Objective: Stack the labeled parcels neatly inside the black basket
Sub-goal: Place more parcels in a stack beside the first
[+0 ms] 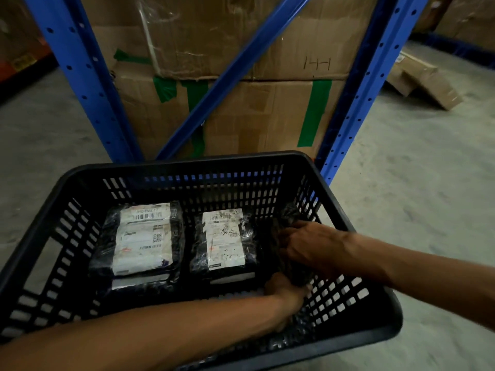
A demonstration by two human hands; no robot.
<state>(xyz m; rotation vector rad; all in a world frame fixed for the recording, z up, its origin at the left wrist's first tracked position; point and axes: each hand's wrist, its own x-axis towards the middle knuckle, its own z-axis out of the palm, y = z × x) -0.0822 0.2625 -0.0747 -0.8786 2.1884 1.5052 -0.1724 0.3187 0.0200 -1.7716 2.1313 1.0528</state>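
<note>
A black slotted basket (67, 183) stands on the floor in front of me. Two black-wrapped parcels with white labels lie flat inside it, one at the left (143, 242) and one in the middle (225, 242), each on top of another parcel. A third dark parcel (288, 215) stands on edge against the basket's right wall. My right hand (310, 247) grips its top side. My left hand (286, 293) holds its near lower end; the fingers are partly hidden beneath it.
A blue metal rack (88, 84) with a diagonal brace stands just behind the basket, holding large cardboard boxes (254, 108) with green tape. Flattened cardboard (423, 79) lies on the concrete floor at the far right.
</note>
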